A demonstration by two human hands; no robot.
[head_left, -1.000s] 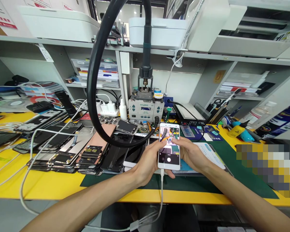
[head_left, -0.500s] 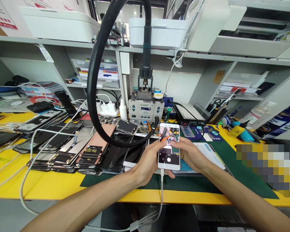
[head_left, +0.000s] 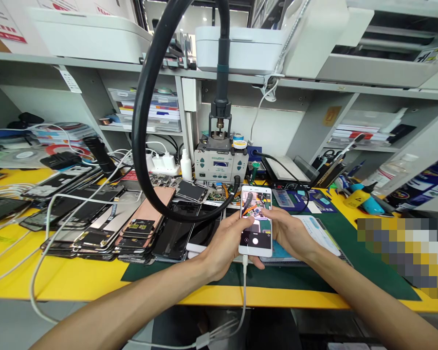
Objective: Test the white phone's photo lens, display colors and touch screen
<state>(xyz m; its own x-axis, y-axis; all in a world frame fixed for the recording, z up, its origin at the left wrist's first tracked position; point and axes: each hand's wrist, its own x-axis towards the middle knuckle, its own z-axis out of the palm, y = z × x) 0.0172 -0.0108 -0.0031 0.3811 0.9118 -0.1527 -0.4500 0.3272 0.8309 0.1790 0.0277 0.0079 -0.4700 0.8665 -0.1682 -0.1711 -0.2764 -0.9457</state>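
Observation:
A white smartphone (head_left: 260,237) stands tilted towards me above the mat, its lit screen showing a camera picture of the bench and a round white button. My left hand (head_left: 222,245) wraps its left side, the thumb over the screen and fingertips showing below the phone. On the other edge, my right hand (head_left: 290,233) grips it with the thumb tip reaching over the screen. A white charging cable (head_left: 245,277) is plugged into the phone's bottom and hangs past the table edge. The fingers behind the phone are mostly hidden.
Stacked phone parts (head_left: 138,228) cover the yellow table (head_left: 102,279) on the left. A hot air station (head_left: 221,163) with a looping black hose (head_left: 138,121) stands behind. A green mat (head_left: 372,272) lies beneath my hands. Bottles (head_left: 368,199) stand at the right.
On the screen, my left thumb has shifted slightly down and my right thumb has reached further in over the right edge. The phone stays in nearly the same place.

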